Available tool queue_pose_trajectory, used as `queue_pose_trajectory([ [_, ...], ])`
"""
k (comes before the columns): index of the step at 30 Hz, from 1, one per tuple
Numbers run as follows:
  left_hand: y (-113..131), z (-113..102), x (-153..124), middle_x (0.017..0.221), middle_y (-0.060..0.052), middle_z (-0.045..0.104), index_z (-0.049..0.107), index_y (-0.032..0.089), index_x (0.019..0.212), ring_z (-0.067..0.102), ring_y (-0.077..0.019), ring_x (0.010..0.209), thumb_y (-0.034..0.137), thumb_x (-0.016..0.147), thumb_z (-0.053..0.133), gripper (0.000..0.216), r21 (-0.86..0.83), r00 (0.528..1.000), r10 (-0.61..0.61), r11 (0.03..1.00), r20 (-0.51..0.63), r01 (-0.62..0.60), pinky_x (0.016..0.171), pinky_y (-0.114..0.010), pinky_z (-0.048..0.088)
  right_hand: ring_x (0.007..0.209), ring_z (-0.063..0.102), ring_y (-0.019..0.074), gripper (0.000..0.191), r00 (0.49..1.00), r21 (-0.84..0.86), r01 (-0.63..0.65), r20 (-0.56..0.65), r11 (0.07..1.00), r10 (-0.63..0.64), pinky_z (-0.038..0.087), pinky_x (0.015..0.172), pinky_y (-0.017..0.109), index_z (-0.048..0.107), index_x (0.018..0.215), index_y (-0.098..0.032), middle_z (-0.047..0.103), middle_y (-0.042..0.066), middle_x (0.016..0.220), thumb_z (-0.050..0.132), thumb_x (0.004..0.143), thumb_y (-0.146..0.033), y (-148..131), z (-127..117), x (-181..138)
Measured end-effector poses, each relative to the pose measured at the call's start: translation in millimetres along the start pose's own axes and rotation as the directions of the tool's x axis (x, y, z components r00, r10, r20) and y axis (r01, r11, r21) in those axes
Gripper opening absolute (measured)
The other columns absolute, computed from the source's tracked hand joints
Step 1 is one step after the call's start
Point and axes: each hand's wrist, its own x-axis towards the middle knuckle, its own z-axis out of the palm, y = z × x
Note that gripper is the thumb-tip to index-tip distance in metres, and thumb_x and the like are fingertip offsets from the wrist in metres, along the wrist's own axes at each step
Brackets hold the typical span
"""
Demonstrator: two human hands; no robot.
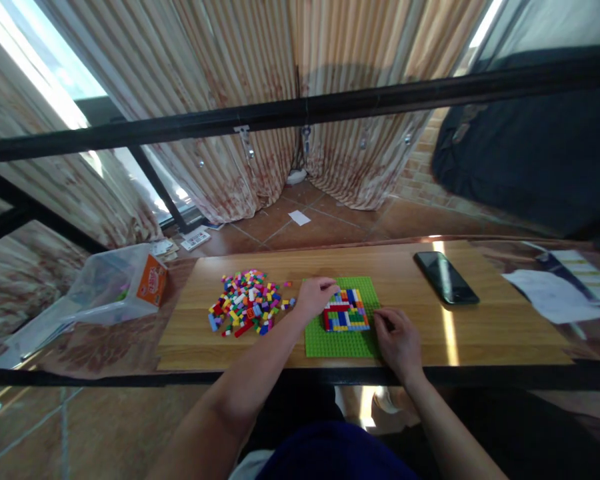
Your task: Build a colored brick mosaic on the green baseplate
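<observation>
A green studded baseplate (325, 345) lies on the wooden board before me. On it sits a low block of toy bricks (347, 319) in red, blue, yellow, white and other colours. My left hand (318, 297) reaches over the upper left of this block, fingers pinched together at its edge; whatever they hold is too small or hidden. At the plate's right edge rests my right hand (396, 335), its fingers curled with thumb and forefinger close together. I cannot make out anything between them. A heap of loose bricks (253, 303) spreads to the left of the plate.
A black phone (446, 277) lies on the wooden board (510, 333) at the right. Past its right end are white papers (555, 293). A clear plastic bin (115, 280) with an orange label stands left of the board. A dark metal rail (280, 115) crosses beyond.
</observation>
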Motion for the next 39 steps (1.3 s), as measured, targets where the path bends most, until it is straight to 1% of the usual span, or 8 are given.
queue_pose_trajectory([
  [4, -5.4, 0.6, -26.2, 0.11, -0.008, 0.074, 0.071, 0.017, 0.112, 0.069, -0.0178, 0.099, 0.021, 0.092, 0.05, 0.029, -0.14, 0.978, 0.009, 0.989, -0.21, -0.039, 0.093, -0.032, 0.053, 0.08, 0.064, 0.0225, 0.024, 1.0, -0.037, 0.007, 0.002, 0.999, -0.007, 0.051, 0.074, 0.037, 0.069, 0.083, -0.018, 0.069, 0.009, 0.087, 0.052, 0.088, -0.035, 2.7, -0.1, 0.8],
  [7, -10.4, -9.4, -55.0, 0.11, -0.008, 0.074, 0.068, 0.017, 0.113, 0.069, -0.0178, 0.1, 0.018, 0.091, 0.049, 0.029, -0.144, 0.955, 0.008, 0.988, -0.298, -0.053, 0.094, -0.033, 0.054, 0.08, 0.065, 0.0228, 0.026, 1.0, -0.06, 0.0, 0.012, 0.998, 0.001, 0.051, 0.074, 0.037, 0.069, 0.084, -0.018, 0.069, 0.009, 0.088, 0.052, 0.087, -0.037, 5.1, -0.4, 0.7],
  [12, -32.8, -43.6, -107.9, 0.107, -0.007, 0.073, 0.066, 0.019, 0.113, 0.068, -0.0177, 0.098, 0.018, 0.09, 0.052, 0.027, 0.014, 0.914, 0.059, 0.998, -0.4, -0.059, 0.092, -0.034, 0.054, 0.079, 0.064, 0.0234, 0.029, 0.999, -0.083, -0.002, 0.032, 0.997, 0.005, 0.05, 0.073, 0.036, 0.07, 0.085, -0.018, 0.07, 0.01, 0.089, 0.052, 0.086, -0.041, 9.9, -1.7, -1.3],
  [16, -58.2, -78.9, -130.7, 0.102, -0.008, 0.072, 0.068, 0.018, 0.108, 0.065, -0.0212, 0.099, 0.013, 0.085, 0.056, 0.026, 0.229, 0.845, 0.035, 0.968, -0.534, 0.104, 0.094, -0.04, 0.053, 0.078, 0.064, 0.0238, 0.031, 0.999, -0.12, 0.013, 0.033, 0.993, -0.009, 0.05, 0.071, 0.036, 0.069, 0.085, -0.018, 0.07, 0.011, 0.089, 0.051, 0.085, -0.043, 12.4, -2.5, -1.5],
  [20, -73.2, -99.6, -133.5, 0.107, -0.01, 0.068, 0.069, 0.018, 0.106, 0.06, -0.0261, 0.103, 0.014, 0.077, 0.067, 0.029, 0.418, 0.84, 0.03, 0.877, -0.542, 0.238, 0.096, -0.044, 0.05, 0.075, 0.064, 0.0237, 0.032, 0.999, -0.127, 0.011, 0.038, 0.992, -0.006, 0.05, 0.068, 0.036, 0.069, 0.084, -0.019, 0.069, 0.01, 0.088, 0.05, 0.085, -0.045, 13.3, -3.2, -1.7],
  [24, -75.3, -99.1, -129.0, 0.109, -0.011, 0.064, 0.071, 0.018, 0.101, 0.056, -0.0266, 0.105, 0.016, 0.074, 0.071, 0.027, 0.508, 0.862, 0.046, 0.823, -0.505, 0.254, 0.099, -0.043, 0.049, 0.078, 0.064, 0.0241, 0.03, 0.999, -0.115, 0.001, 0.049, 0.993, 0.005, 0.05, 0.07, 0.037, 0.069, 0.084, -0.02, 0.069, 0.009, 0.089, 0.051, 0.084, -0.044, 14.7, -3.7, -3.2],
  [33, -76.7, -94.4, -122.6, 0.106, -0.01, 0.063, 0.069, 0.018, 0.095, 0.055, -0.0267, 0.102, 0.018, 0.078, 0.065, 0.017, 0.576, 0.878, 0.082, 0.782, -0.472, 0.236, 0.095, -0.044, 0.048, 0.079, 0.065, 0.0241, 0.031, 1.0, -0.122, 0.011, 0.025, 0.992, -0.008, 0.05, 0.071, 0.037, 0.069, 0.085, -0.019, 0.07, 0.01, 0.09, 0.051, 0.085, -0.043, 12.9, -1.6, -2.4],
  [39, -62.7, -94.2, -120.2, 0.098, -0.007, 0.065, 0.064, 0.02, 0.094, 0.06, -0.0247, 0.099, 0.019, 0.08, 0.064, 0.014, 0.492, 0.857, 0.089, 0.847, -0.507, 0.203, 0.091, -0.041, 0.05, 0.08, 0.065, 0.0232, 0.029, 1.0, -0.098, 0.012, 0.016, 0.995, -0.011, 0.051, 0.072, 0.036, 0.069, 0.085, -0.019, 0.07, 0.01, 0.09, 0.052, 0.086, -0.041, 11.4, -0.4, -2.0],
])
